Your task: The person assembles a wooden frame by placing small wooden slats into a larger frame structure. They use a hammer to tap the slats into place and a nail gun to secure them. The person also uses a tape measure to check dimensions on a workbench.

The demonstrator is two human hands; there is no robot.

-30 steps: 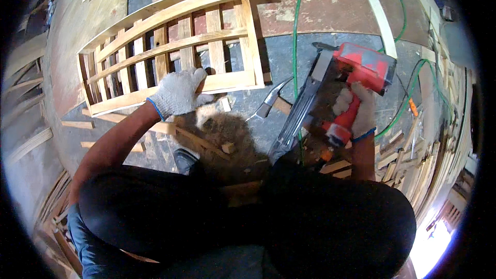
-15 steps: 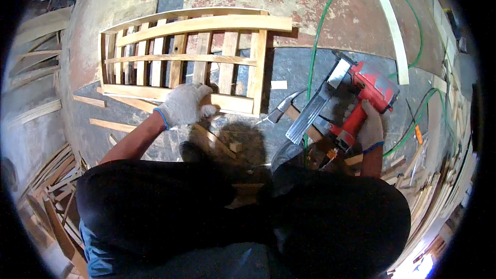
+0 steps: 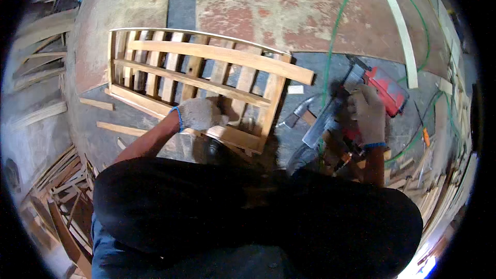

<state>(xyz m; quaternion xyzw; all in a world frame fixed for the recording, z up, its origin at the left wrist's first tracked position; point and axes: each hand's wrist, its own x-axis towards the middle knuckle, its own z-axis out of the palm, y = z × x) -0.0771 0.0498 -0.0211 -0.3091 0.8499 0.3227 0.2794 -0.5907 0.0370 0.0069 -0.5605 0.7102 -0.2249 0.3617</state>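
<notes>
A slatted wooden frame (image 3: 206, 80) lies aslant on the floor, with a loose-looking curved strip (image 3: 222, 56) across its far side, its right end sticking out past the frame. My left hand (image 3: 199, 114), in a pale knit glove, grips the frame's near rail, fingers curled over it. To the right rests a red and grey nail gun (image 3: 393, 91) with a long magazine (image 3: 319, 128). Over its handle is my right hand (image 3: 369, 116), also gloved, its fingers loosely bent and apart, not wrapped round the grip. Slight blur softens them. A hammer (image 3: 296, 113) lies between frame and nail gun.
A green air hose (image 3: 335, 31) loops over the far right floor, crossing near a long pale wood strip (image 3: 400, 26). An orange-handled tool (image 3: 426, 137) lies at right. Offcuts (image 3: 122, 128) are scattered at left, and stacked wood strips (image 3: 439, 196) line the right side.
The frame has turned, its right end swinging toward me, with my left hand on its rail. My right hand has come up off the nail gun's handle; the gun stays on the floor.
</notes>
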